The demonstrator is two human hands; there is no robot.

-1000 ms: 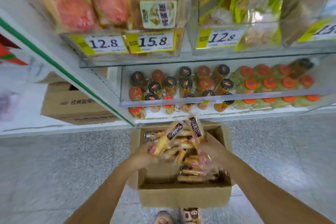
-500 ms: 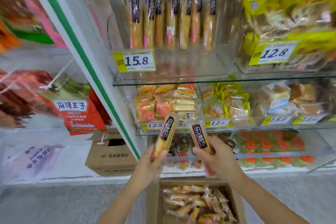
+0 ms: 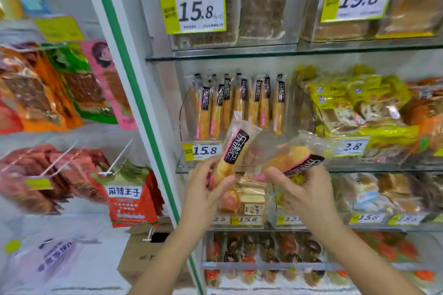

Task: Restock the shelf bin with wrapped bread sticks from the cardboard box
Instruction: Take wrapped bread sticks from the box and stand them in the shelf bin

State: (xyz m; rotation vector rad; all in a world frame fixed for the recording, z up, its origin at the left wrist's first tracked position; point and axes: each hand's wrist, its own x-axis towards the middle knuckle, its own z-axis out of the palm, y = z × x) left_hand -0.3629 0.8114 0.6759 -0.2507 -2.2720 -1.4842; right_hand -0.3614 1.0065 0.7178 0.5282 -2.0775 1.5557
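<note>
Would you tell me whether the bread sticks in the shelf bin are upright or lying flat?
Upright: the bread sticks stand side by side in the shelf bin, labels uppermost.

I see thin clear plastic film, glossy and crinkled, around the left bread stick that the left hand grips; its black label looks matt. The right bread stick, in the right hand, has the same shiny film. In the centre of the frame the shelf bin is hard transparent plastic, smooth, with reflections. The shelf above it is glass with a greenish edge. The price tag looks like smooth printed paper. Low in the frame, left of centre, the brown carton is matt cardboard.
</note>
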